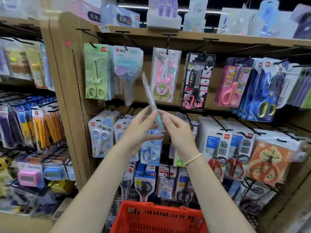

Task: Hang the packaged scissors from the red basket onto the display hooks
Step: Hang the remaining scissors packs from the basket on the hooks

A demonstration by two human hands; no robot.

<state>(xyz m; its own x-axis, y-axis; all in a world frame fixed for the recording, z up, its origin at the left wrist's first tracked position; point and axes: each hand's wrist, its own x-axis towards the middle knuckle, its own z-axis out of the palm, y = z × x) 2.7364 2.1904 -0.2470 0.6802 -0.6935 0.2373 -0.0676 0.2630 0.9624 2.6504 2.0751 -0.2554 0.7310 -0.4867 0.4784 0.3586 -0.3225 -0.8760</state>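
Note:
A thin clear scissors package [150, 96] is seen edge-on and blurred, tilted up toward the top row of hooks. My left hand [138, 130] and my right hand [177, 132] both pinch its lower end, where a teal handle shows. It is raised in front of the cardboard display [70, 84], between a hung blue-and-purple scissors pack [127, 71] and a pink pack [165, 76]. The red basket [158, 217] sits low at the bottom centre, below my forearms; its contents are hidden.
Black hooks [166, 46] carry rows of packaged scissors across the display, with a black pack [196, 81] and blue packs [262, 91] to the right. Boxed clocks [120, 16] stand on the top shelf. A wire rack of stationery [30, 125] fills the left.

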